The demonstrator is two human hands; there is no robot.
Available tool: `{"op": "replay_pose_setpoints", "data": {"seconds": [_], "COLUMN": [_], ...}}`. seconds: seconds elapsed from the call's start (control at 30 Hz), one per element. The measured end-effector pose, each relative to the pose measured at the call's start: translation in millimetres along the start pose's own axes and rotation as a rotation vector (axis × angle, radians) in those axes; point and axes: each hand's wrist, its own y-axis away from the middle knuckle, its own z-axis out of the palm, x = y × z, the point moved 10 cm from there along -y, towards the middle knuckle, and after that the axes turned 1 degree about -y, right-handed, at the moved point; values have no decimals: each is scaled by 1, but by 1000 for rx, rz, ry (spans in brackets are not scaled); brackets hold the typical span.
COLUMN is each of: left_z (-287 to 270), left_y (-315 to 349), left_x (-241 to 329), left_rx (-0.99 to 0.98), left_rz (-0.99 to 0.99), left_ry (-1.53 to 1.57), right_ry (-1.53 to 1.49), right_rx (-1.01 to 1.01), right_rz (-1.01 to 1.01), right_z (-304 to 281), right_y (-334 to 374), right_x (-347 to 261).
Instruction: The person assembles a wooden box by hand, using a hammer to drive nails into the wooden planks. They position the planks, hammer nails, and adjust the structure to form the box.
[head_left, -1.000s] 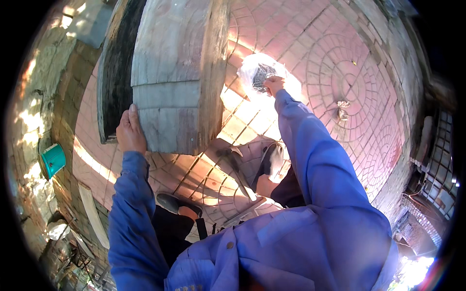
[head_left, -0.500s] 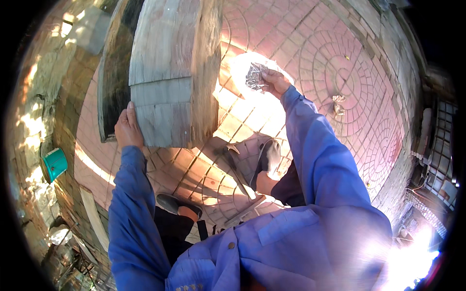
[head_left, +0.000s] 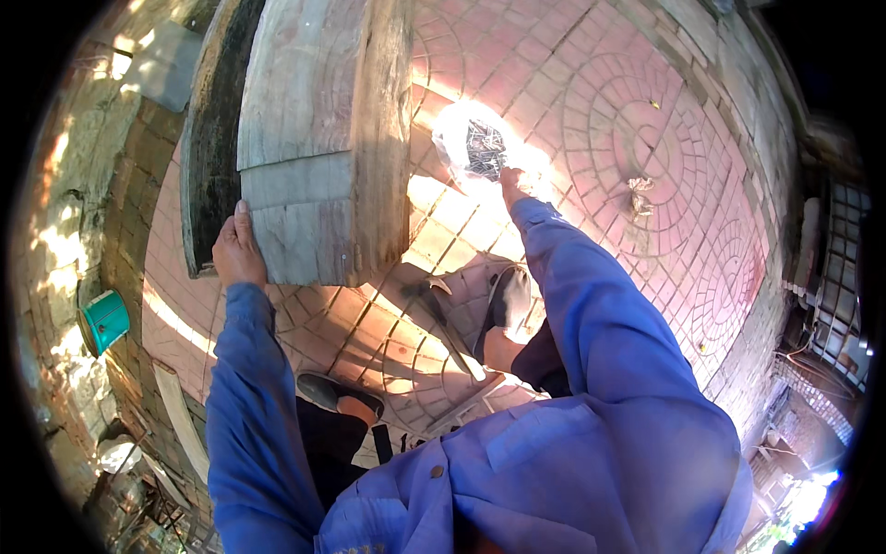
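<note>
A weathered wooden piece faced with grey boards (head_left: 300, 175) stands at the upper left, with a rough brown plank along its right side. My left hand (head_left: 239, 251) holds its lower left edge, the thumb upright against the boards and the other fingers partly hidden. To the right, in strong sunlight, sits a pale plastic bag of nails (head_left: 485, 148). My right hand (head_left: 513, 182) is closed at the bag's near right edge, with glare blurring the fingertips. Between my feet lies a hammer (head_left: 452, 328), its head pointing away from me.
Pink patterned paving (head_left: 637, 120) spreads under everything. Dry leaves (head_left: 640, 196) lie at the right. A green container (head_left: 104, 321) and a loose wooden strip (head_left: 181, 420) are at the left. A metal grid (head_left: 842, 268) stands at the far right.
My right hand has moved slightly toward me, down to the bag's near edge, and more of the nails shows. My left hand keeps its hold on the wooden piece.
</note>
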Motion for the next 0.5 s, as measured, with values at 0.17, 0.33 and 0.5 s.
{"op": "replay_pose_setpoints", "data": {"seconds": [0.17,0.33,0.5], "left_z": [3,-6,4], "left_y": [0,2,0], "left_x": [0,-6,1], "left_rx": [-15,12,-38], "left_rz": [18,9,-18], "left_ry": [45,6,56], "right_ry": [156,244,-312], "right_rx": [13,-94,71], "right_rz": [-226,-88,-274], "right_z": [17,27,-2], "right_y": [-15,-41,-74], "right_x": [-29,-38,-8]}}
